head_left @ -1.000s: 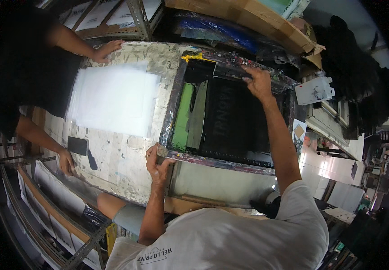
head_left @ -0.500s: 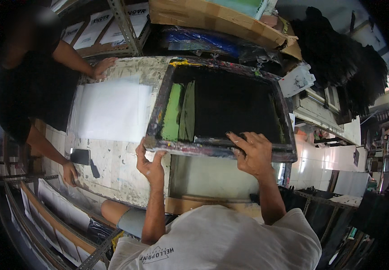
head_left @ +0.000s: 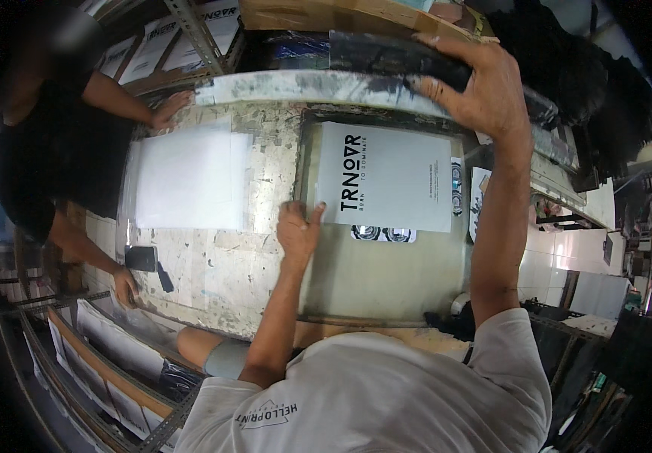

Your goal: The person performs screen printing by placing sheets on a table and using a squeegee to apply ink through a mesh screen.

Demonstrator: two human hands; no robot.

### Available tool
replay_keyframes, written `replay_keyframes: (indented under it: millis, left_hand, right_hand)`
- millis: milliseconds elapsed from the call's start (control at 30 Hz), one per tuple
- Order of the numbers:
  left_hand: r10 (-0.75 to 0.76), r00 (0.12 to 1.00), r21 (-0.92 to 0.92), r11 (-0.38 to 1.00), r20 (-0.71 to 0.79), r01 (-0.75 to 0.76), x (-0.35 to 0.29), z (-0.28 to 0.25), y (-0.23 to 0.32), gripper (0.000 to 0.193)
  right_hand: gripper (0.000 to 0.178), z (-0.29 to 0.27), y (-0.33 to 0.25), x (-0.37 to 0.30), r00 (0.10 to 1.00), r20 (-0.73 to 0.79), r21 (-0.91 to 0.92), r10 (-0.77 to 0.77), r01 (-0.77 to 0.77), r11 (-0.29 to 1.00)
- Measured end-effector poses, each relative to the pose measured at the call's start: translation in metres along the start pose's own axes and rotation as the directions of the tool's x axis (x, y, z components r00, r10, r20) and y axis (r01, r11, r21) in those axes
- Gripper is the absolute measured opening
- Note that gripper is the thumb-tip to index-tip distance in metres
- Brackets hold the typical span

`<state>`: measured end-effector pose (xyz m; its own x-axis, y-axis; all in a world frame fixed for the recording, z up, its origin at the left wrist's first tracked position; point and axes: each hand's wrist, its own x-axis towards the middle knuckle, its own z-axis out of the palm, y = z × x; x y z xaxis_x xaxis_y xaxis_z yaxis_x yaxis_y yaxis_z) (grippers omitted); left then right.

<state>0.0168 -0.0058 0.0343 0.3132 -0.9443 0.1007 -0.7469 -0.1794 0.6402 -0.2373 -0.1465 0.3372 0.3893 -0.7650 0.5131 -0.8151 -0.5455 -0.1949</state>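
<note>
A white sheet (head_left: 409, 177) with black print lies on the glassy print bed (head_left: 386, 283). At its lower left corner is my left hand (head_left: 298, 230), thumb spread from the fingers, the thumb at the sheet's left edge. My right hand (head_left: 492, 90) reaches far across and grips a dark, ink-stained flat board (head_left: 386, 57), fingers over its top and thumb below. Just beneath the board, the screen printing frame (head_left: 280, 87) is raised and seen edge-on along the far side. Whether my right hand also bears on the frame, I cannot tell.
White blank sheets (head_left: 190, 181) are stacked at the left of the stained table (head_left: 265, 287). A co-worker's hands (head_left: 126, 287) rest at the table's left edge, near a dark phone (head_left: 141, 258). Racks (head_left: 107, 362) with printed sheets stand at the lower left. Dark cloths (head_left: 605, 98) hang at the right.
The frame has swung up and away from the bed, uncovering the printed sheet. My right hand has moved far and up; my left has let go of the frame and moved right.
</note>
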Motion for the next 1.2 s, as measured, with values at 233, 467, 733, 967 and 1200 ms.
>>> replay_keyframes:
  millis: [233,467,733,967,1200]
  left_hand:
    - [-0.059,0.998,-0.446,0.893,0.005,0.055,-0.008,0.033,0.014,0.021]
    - [-0.283,0.956,-0.689,0.709,-0.081,0.152,0.015,-0.010,0.011,0.020]
    - [-0.380,0.905,-0.683,0.713,-0.191,0.156,0.022,-0.104,-0.138,0.014]
    - [0.037,0.542,0.339,0.815,-0.840,0.470,0.011,-0.160,-0.179,0.034]
    - [0.318,0.729,0.311,0.938,-0.606,-0.150,0.059,-0.127,-0.078,0.035]
  right_hand:
    - [0.059,0.004,0.030,0.019,0.996,-0.083,-0.091,-0.027,0.019,0.996]
    - [0.056,0.004,0.016,0.029,0.998,-0.056,-0.039,0.013,-0.015,0.999]
    - [0.050,-0.004,0.009,0.028,0.998,-0.053,-0.072,0.039,-0.042,0.996]
    - [0.058,-0.003,0.010,0.026,0.993,-0.013,-0.064,0.116,-0.117,0.991]
    - [0.058,-0.003,0.019,0.026,0.996,-0.056,-0.097,0.069,-0.074,0.993]
